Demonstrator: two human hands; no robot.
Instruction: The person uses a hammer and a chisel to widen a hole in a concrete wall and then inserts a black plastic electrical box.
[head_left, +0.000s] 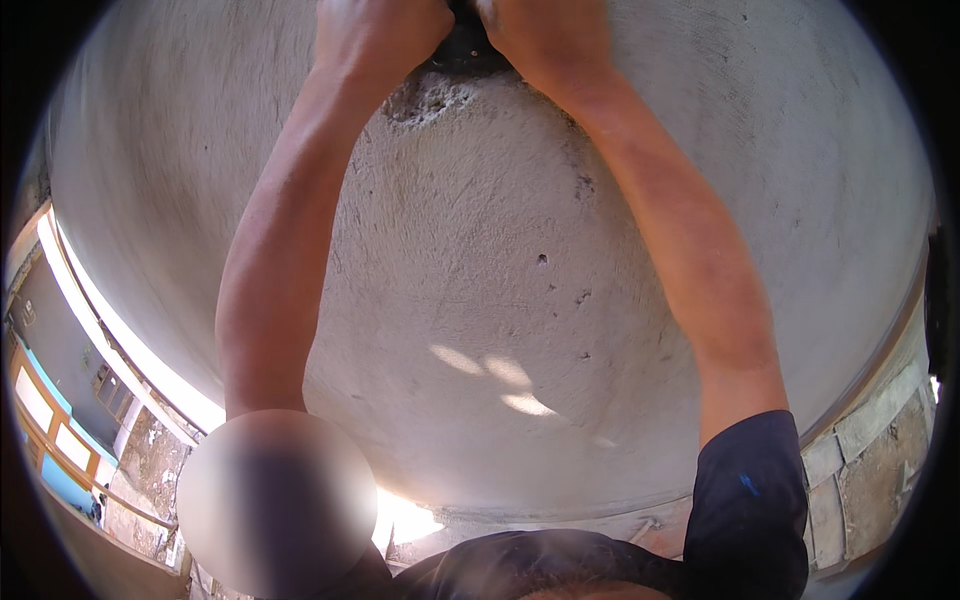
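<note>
Both my arms stretch up along a grey plastered wall [470, 230]. At the top edge of the head view, my left hand [385, 32] and my right hand [548, 38] come close together on either side of a dark recess [468, 50]. The fingers of both hands are cut off by the picture's edge, so whatever they may hold is hidden. Just beneath the recess, next to my left wrist, the plaster is broken into a rough, chipped patch [430, 98]. What lies inside the recess is too dark to make out.
Small pits [543, 259] and bright sun spots [507, 372] mark the wall. A building front with a blue and brown frame [62, 425] shows at far left; weathered masonry [870, 470] stands at right. A blurred disc [278, 505] covers part of the lower left.
</note>
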